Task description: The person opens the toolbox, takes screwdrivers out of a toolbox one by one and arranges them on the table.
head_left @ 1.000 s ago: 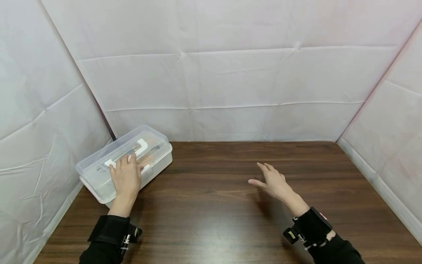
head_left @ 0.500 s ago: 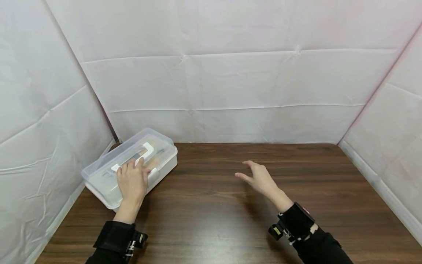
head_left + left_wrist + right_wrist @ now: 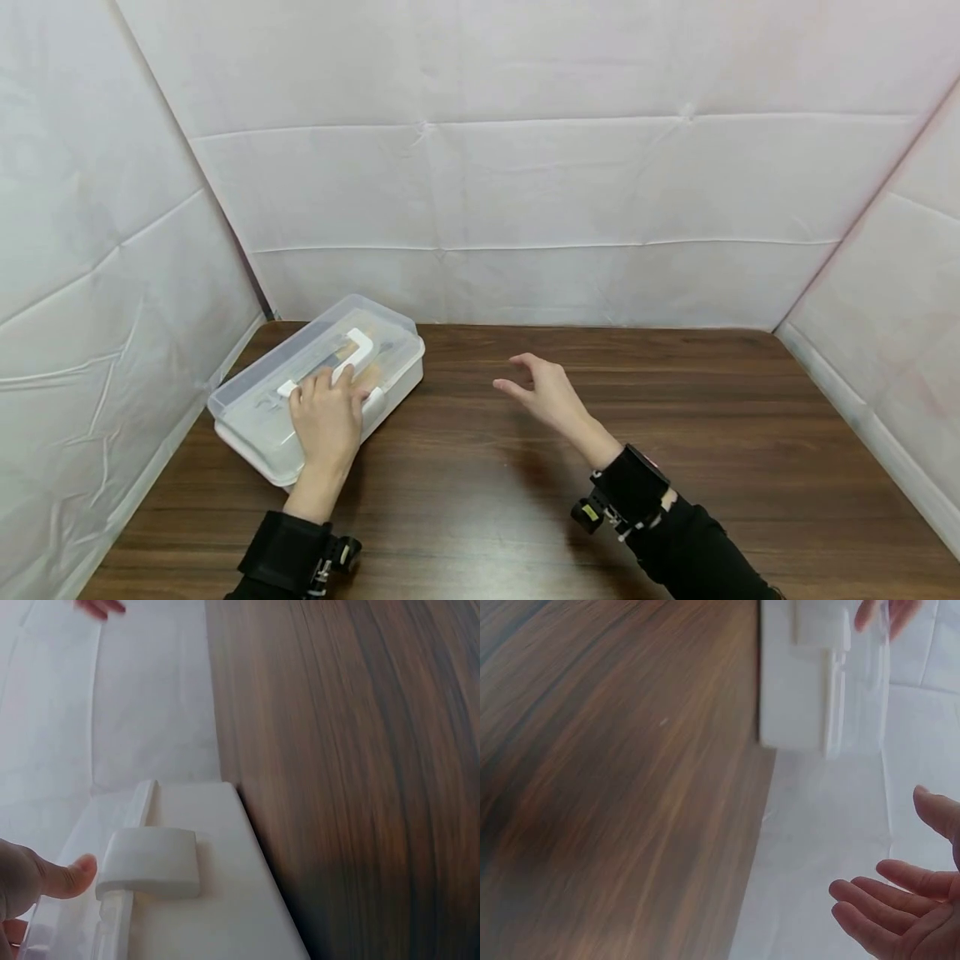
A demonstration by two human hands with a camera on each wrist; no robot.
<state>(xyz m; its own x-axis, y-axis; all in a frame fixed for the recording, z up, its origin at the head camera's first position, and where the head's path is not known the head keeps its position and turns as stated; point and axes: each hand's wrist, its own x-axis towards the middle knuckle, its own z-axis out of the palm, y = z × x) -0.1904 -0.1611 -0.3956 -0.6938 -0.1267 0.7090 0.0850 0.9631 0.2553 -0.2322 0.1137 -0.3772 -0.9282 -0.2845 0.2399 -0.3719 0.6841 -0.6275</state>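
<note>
A white plastic storage box (image 3: 395, 398) with a clear lid (image 3: 251, 398) stands at the left of the table. My left hand (image 3: 327, 417) grips the white carrying handle (image 3: 363, 343) on the lid, fingers bent over it. In the left wrist view the thumb (image 3: 69, 877) lies beside the white side latch (image 3: 150, 862). Beige and dark items show dimly through the lid. To the right of the box, my right hand (image 3: 551, 396) hovers over the table with nothing in it. Its thumb and fingers are spread apart, pointing toward the box.
The brown wood-grain table (image 3: 465, 500) reaches back to a white cloth wall (image 3: 525, 183). More white cloth walls stand along the left side (image 3: 90, 333) and the right side (image 3: 885, 333). The box's far left corner is close to the left wall.
The box has slid to the right and away from the left wall, with my left hand on its handle. My right hand has moved left toward the box.
</note>
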